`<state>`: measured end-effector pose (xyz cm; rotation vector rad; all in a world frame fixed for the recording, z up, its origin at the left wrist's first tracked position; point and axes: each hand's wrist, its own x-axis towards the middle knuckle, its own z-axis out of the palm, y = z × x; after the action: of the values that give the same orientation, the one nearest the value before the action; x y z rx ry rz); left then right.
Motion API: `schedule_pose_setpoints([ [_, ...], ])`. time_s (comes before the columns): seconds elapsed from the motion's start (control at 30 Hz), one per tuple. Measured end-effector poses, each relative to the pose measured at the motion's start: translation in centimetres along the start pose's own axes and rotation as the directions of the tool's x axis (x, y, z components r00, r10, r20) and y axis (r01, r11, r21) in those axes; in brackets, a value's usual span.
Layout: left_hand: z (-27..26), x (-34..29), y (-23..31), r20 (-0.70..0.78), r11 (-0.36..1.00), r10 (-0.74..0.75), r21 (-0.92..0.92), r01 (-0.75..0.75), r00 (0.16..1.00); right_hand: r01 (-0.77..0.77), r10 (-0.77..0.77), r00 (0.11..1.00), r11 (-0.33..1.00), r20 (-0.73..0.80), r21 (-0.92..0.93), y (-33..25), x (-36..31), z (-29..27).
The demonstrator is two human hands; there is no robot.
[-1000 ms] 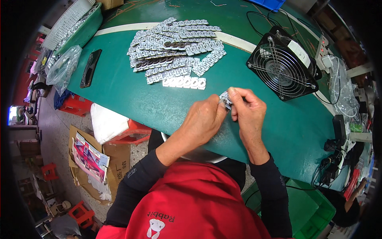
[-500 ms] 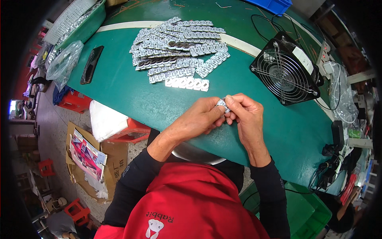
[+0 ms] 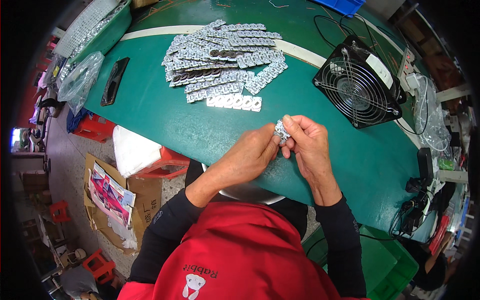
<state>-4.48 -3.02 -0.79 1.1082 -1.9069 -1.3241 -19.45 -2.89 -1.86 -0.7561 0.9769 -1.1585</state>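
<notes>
Above the near part of the green table, my left hand (image 3: 248, 154) and my right hand (image 3: 311, 145) meet, fingers closed. Both pinch a small white circuit board piece (image 3: 281, 131) with dark markings, partly hidden by the fingers. Farther off lies a heap of white circuit board strips (image 3: 200, 56), loosely overlapped, a few with dark round parts facing up. At the heap's near edge, a brighter white strip (image 3: 234, 102) with a row of ring-like shapes lies flat, apart from my hands.
A black fan (image 3: 357, 82) stands to the right, its cable trailing back. On the left are a dark phone (image 3: 115, 81), a clear plastic bag (image 3: 80, 82) and a green basin (image 3: 107, 42). A power strip (image 3: 407, 62) lies along the right edge. Below is a flattened cardboard box (image 3: 145, 200).
My right thumb has shifted upward, and the board piece is turned more upright, with more of its face showing. My left hand has slid slightly back. The heap is unchanged.
</notes>
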Motion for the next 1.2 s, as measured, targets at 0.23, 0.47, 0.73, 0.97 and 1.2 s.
schedule_pose_setpoints([
  [0.23,0.9,0.1,0.6,-0.103,0.988,0.073,0.142,-0.058,0.992,0.249,-0.278,0.952,0.947,-0.125,-0.203,0.8,-0.1,0.5],
  [0.47,1.5,0.2,0.2,-0.183,0.978,0.109,0.193,-0.073,0.977,0.299,-0.363,0.921,0.892,-0.142,-0.339,0.7,-0.4,0.9],
  [0.73,1.7,0.2,0.3,-0.209,0.979,0.105,0.193,-0.064,0.972,0.341,-0.392,0.907,0.899,-0.157,-0.273,1.1,-0.3,0.7],
  [0.97,0.1,0.6,0.1,-0.065,0.996,-0.074,-0.050,0.071,0.995,0.392,-0.529,0.822,0.793,-0.209,-0.467,0.5,0.2,-0.1],
  [1.2,-1.1,0.6,0.0,0.172,0.867,-0.147,-0.451,0.211,0.974,0.249,-0.268,0.963,0.926,-0.029,-0.285,0.2,-0.1,-0.3],
])
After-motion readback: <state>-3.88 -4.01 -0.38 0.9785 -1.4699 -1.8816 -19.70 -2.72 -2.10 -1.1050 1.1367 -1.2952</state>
